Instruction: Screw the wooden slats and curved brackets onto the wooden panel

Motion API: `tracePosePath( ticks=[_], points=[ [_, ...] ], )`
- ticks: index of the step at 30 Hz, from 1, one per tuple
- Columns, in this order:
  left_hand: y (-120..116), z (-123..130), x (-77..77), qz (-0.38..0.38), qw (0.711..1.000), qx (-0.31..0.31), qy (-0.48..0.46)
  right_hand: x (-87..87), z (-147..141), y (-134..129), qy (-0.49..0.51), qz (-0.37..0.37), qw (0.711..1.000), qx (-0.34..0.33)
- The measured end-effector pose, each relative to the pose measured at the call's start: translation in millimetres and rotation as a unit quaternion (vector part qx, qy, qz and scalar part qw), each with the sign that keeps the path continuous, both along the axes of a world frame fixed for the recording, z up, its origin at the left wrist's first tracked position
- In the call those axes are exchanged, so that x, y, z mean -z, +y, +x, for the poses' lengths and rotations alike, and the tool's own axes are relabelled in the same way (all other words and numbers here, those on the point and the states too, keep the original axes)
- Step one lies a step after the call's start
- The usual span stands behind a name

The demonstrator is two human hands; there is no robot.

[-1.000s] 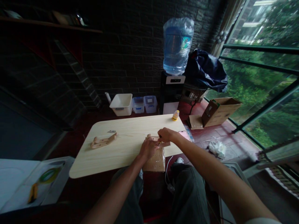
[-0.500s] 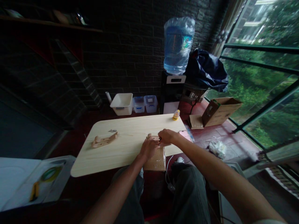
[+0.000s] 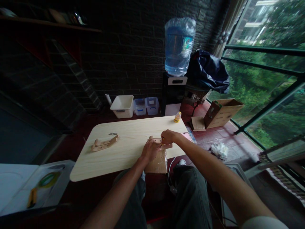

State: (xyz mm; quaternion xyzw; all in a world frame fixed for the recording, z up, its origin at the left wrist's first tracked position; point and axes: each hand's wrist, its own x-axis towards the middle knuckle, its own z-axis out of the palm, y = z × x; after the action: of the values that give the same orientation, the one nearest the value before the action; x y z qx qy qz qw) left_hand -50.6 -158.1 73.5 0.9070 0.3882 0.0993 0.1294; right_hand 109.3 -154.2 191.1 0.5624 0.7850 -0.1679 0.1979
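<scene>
Only view shifted; wooden bracket [image 3: 168, 146] lies crosswise under my left hand [image 3: 151, 149], grip unclear; right hand [image 3: 167, 136] pinches small tool [image 3: 163, 139].

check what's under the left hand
Parts of a wooden piece and some cardboard show beside the left hand; whatever lies directly beneath is covered.

Water jug [image 3: 179, 47]: wrapped in clear plastic, upright on a black dispenser [image 3: 175, 90].
White tub [image 3: 125, 113]: by the dark brick wall [image 3: 140, 70], beside two translucent bins [image 3: 152, 110].
Cardboard carton [image 3: 221, 117]: open-topped, on the floor [image 3: 202, 140] near the window [image 3: 262, 84].
Dark blue cover [image 3: 209, 71]: crumpled, right of the jug.
</scene>
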Motion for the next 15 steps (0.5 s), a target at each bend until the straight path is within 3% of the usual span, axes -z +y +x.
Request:
tracePosePath(
  ticks=[8,15],
  points=[
    [2.7,-0.7,7.4,-0.010,1.000,-0.018,-0.006,12.4,-2.4,-3.8,-0.015,0.026,0.999,0.018],
    [0.9,1.7,-2.3,-0.003,1.000,0.007,-0.006,7.9,-5.7,-18.7,0.005,0.102,0.995,-0.007]
  ],
)
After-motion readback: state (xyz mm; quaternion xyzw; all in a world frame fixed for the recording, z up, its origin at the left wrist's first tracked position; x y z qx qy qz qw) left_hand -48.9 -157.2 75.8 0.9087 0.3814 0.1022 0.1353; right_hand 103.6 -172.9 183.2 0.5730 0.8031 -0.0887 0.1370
